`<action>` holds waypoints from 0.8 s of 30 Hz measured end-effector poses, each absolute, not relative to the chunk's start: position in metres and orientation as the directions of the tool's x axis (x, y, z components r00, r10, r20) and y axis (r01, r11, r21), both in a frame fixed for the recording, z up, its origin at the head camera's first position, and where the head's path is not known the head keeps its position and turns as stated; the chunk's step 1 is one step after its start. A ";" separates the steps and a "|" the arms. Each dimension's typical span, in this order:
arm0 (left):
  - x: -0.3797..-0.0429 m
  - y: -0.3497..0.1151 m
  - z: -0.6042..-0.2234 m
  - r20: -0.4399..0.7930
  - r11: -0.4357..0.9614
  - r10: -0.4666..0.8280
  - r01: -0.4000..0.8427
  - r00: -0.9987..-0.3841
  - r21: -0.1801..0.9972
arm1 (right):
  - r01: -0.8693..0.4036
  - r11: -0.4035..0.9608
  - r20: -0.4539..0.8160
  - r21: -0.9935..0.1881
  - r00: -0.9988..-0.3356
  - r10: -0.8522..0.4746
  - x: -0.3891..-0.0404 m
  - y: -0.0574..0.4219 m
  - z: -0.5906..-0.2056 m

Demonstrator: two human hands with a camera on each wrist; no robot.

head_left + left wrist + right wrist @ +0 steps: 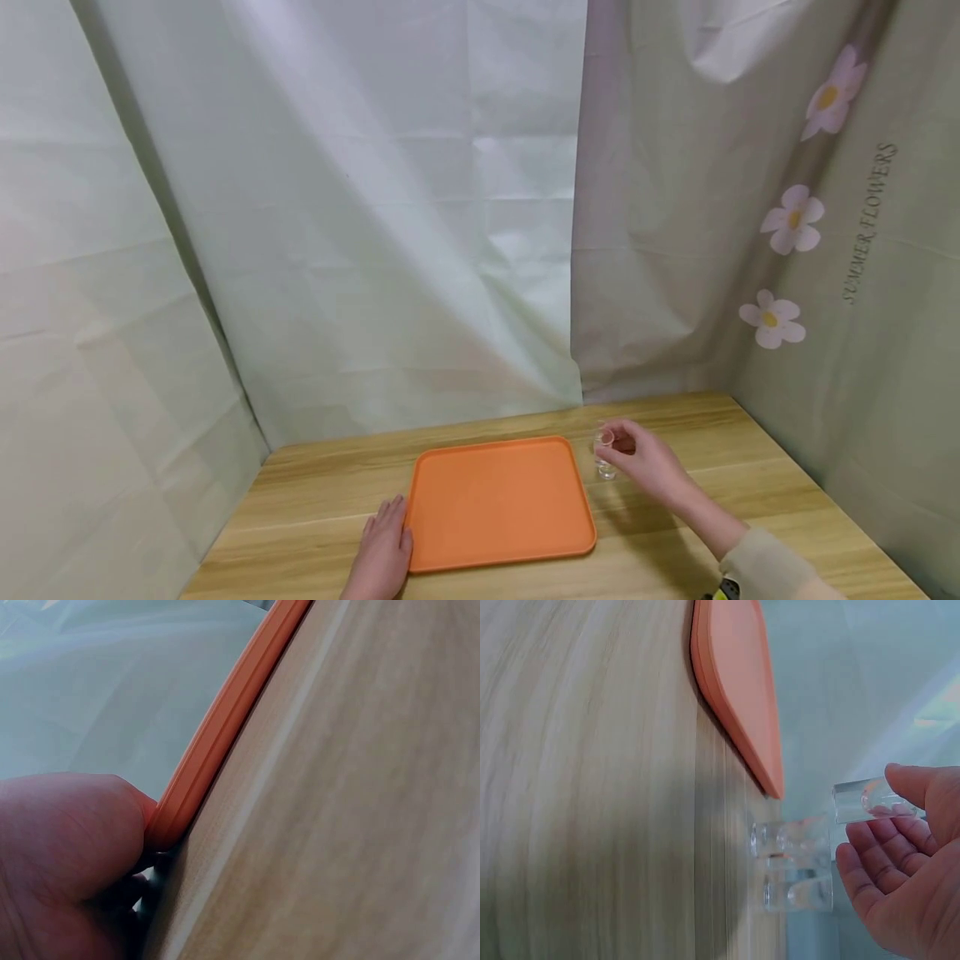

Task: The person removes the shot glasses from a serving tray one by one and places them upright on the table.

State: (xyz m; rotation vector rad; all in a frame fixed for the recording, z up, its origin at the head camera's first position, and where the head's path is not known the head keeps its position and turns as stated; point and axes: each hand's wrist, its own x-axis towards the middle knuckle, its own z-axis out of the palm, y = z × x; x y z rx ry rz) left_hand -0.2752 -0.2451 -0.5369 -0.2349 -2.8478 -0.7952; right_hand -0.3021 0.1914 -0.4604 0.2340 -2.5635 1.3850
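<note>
An orange tray (498, 504) lies flat on the wooden table. At its left edge my left hand (381, 550) rests with the fingers extended, touching the rim. In the left wrist view, the base of the thumb is right at the tray's corner. My right hand (648, 462) is just beyond the tray's right side. Between thumb and fingers it pinches a small clear shot glass (851, 801), raised off the table. Two more clear glasses stand close together below it, one nearer the tray (791, 840) and a second glass (799, 892) beside that one.
The wooden table (322, 483) extends on both sides of the tray. Pale curtains (375, 250) enclose it at the back, left and right; the right one carries printed flowers (793, 219) and lettering.
</note>
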 end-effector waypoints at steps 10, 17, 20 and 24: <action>-0.275 -0.244 -0.534 0.211 0.846 0.113 0.206 -0.971 0.492 | -0.248 0.563 0.288 -0.788 -0.957 -0.018 -0.300 0.214 -0.464; -0.274 -0.245 -0.536 0.222 0.843 0.111 0.210 -0.969 0.496 | -0.236 0.553 0.280 -0.799 -0.960 -0.005 -0.297 0.223 -0.462; -0.274 -0.246 -0.536 0.228 0.842 0.113 0.215 -0.967 0.496 | -0.238 0.561 0.285 -0.792 -0.959 -0.005 -0.296 0.226 -0.461; -0.274 -0.246 -0.536 0.239 0.843 0.123 0.228 -0.963 0.487 | -0.232 0.584 0.290 -0.778 -0.957 0.007 -0.296 0.232 -0.461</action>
